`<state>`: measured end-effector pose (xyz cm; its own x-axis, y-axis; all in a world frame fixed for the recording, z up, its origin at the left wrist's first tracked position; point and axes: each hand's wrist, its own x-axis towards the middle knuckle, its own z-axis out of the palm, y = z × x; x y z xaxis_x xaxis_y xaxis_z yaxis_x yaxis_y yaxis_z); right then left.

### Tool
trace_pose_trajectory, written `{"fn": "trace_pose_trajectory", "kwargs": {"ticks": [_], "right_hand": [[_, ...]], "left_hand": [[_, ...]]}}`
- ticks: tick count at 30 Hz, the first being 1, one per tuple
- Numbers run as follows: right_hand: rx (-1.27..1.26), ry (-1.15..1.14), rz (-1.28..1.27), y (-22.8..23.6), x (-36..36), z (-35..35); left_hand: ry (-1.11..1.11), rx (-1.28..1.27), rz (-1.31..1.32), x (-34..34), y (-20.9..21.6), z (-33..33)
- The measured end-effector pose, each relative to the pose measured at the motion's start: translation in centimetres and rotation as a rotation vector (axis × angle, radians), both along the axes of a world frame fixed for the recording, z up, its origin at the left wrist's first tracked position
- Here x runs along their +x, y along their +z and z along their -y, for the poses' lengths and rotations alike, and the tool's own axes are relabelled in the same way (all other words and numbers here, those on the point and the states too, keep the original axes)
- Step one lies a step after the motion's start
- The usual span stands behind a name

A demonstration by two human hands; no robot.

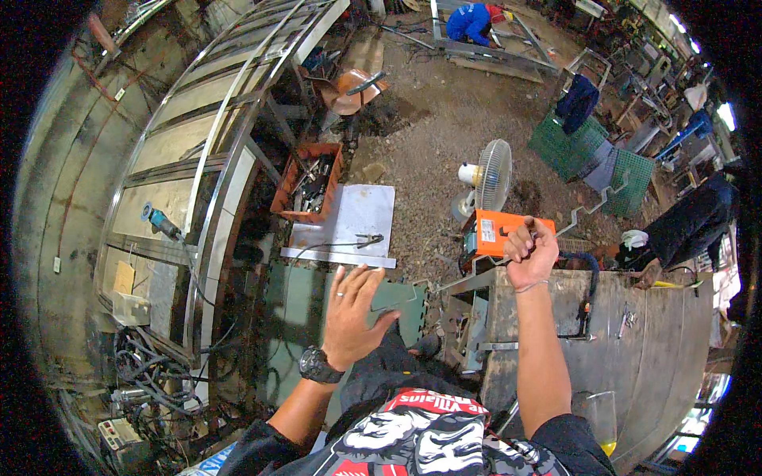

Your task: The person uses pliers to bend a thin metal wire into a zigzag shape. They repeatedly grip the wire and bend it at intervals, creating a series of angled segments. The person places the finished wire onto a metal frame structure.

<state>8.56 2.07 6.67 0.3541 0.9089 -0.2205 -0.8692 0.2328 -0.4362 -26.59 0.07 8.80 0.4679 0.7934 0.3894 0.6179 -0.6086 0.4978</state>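
My right hand (530, 255) is raised over the near corner of a wooden workbench (635, 357), its fingers curled around a thin metal rod (597, 208) bent into zigzag steps. The rod slants from the far right down past my palm toward the middle. Its near end has a squared-off bend and lies close to my left hand (355, 313). That hand is spread with nothing in it, a watch on its wrist, above a green mat (298, 317). Behind my right hand sits an orange machine box (494, 224), partly covered by the fingers.
A standing fan (494, 176) is beyond the box. At left, a red crate of tools (287, 186) and a cable clamp (369, 239) rest on a white sheet (369, 206). An angle grinder (163, 222) lies on a metal frame. Another person (468, 24) crouches far off.
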Motion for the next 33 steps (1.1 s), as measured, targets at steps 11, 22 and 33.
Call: {"fn": "trace_pose_trajectory", "kwargs": {"ticks": [11,22,33], "right_hand": [[-0.233,-0.095,0.152,5.5,-6.2,-2.9],[-0.055,-0.030,-0.026,5.6,-13.1,-5.8],[0.336,-0.466,2.359,8.5,-25.5,-4.5]], "left_hand": [[0.016,0.157,-0.050,0.0,-0.2,-3.5],[0.107,0.407,0.013,-5.9,-0.2,-6.6],[0.165,0.562,-0.014,-12.1,1.2,-10.1]]}}
